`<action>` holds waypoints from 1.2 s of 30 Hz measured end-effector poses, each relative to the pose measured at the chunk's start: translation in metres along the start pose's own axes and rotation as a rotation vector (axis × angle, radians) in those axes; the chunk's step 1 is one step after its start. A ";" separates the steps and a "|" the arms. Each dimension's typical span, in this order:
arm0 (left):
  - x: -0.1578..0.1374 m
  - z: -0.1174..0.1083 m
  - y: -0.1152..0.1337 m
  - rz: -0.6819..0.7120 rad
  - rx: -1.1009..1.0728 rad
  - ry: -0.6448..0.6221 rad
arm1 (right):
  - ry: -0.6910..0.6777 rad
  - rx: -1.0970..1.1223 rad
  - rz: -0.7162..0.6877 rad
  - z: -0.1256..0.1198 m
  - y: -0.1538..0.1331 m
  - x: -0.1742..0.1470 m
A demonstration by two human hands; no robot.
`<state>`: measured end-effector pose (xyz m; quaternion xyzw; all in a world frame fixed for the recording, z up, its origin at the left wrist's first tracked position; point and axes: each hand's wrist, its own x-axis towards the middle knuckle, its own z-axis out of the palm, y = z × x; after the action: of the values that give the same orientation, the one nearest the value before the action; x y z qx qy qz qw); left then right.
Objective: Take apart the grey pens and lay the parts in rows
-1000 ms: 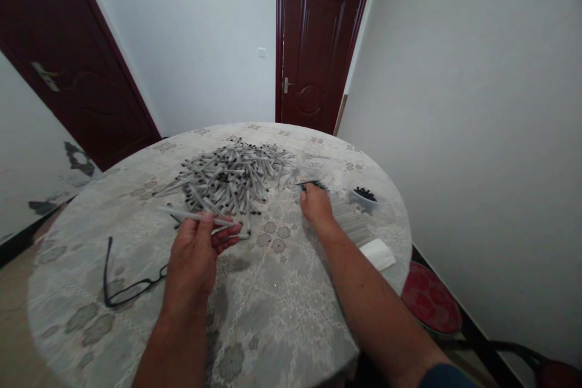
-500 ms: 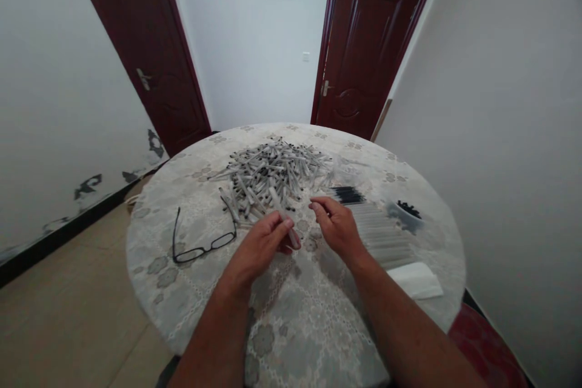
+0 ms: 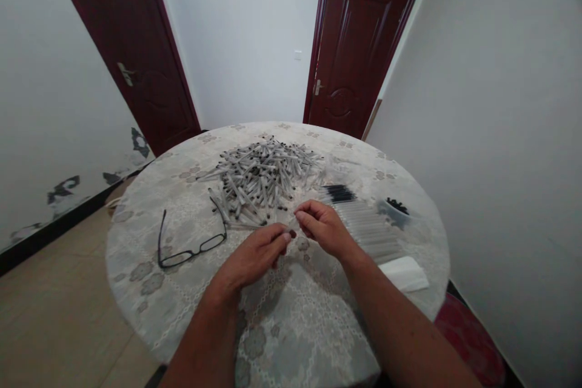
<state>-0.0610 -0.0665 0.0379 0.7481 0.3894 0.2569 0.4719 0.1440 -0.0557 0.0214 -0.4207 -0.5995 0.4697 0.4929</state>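
Over the near middle of the table, my left hand (image 3: 261,254) is closed round a slim pale tube (image 3: 287,230), mostly hidden by the fingers. My right hand (image 3: 321,225) pinches thumb and forefinger together close to the tube's exposed end; what lies in that pinch is too small to make out. Beyond both hands spreads a heap of pale tubes with dark ends (image 3: 264,173). To the right of my right hand lies a neat row of long, pale, thin pieces with black ends (image 3: 364,224).
Black-framed glasses (image 3: 195,253) lie left of my left hand. At the right stand a small bowl of black bits (image 3: 397,209) and a folded white sheet (image 3: 404,273). A patterned cloth covers the round table (image 3: 295,327). Clear plastic (image 3: 343,167) lies behind the row.
My right hand has come in to the tube, its fingertips now close to my left fingers. The tube has turned, showing less of its length. The whole view has shifted slightly.
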 end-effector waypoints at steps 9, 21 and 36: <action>0.008 0.004 0.006 0.034 0.252 0.192 | -0.001 -0.053 -0.050 0.010 -0.010 -0.007; 0.007 0.007 0.009 0.013 0.319 0.196 | 0.047 -0.194 -0.116 0.011 -0.012 -0.010; 0.005 -0.009 -0.011 -0.014 0.239 0.379 | 0.019 -0.614 0.051 -0.046 -0.002 0.000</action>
<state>-0.0686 -0.0546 0.0321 0.7343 0.5042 0.3416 0.2998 0.1894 -0.0494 0.0269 -0.5695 -0.6980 0.2749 0.3362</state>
